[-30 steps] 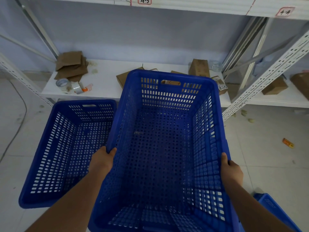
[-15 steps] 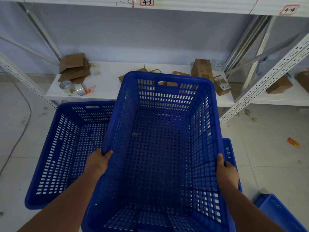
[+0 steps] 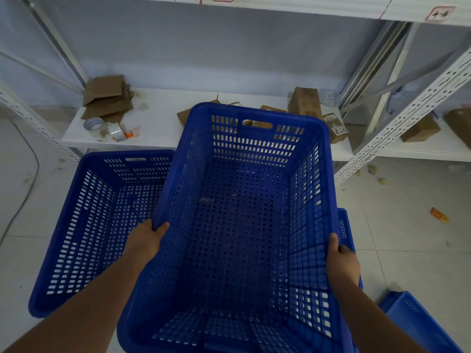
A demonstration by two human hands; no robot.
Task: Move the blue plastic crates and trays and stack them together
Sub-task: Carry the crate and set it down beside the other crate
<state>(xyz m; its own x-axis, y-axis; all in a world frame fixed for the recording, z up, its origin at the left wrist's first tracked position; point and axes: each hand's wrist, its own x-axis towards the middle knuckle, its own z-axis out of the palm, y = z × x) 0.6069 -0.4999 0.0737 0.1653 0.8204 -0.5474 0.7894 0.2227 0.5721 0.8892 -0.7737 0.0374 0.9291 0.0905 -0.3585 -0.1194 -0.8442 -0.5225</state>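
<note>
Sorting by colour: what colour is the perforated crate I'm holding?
Blue, the perforated plastic crate, clearest in the head view.

Both hands grip a large blue perforated crate (image 3: 239, 225) by its long rims: the left hand (image 3: 146, 242) clasps the left rim with its fingers (image 3: 160, 226) curled over the edge, and the right hand (image 3: 342, 263) clasps the right rim. Just left of the left fingers sits a second blue crate (image 3: 96, 225) on the tiled floor (image 3: 407, 225). Close beside the right fingers, the edge of a blue tray (image 3: 344, 225) shows behind the held crate; below the right hand lies another blue tray (image 3: 418, 324). Beyond the fingers, a white shelf (image 3: 158, 123) carries flattened cardboard (image 3: 107, 98), tape rolls (image 3: 94, 124) and small cardboard boxes (image 3: 304, 103).
</note>
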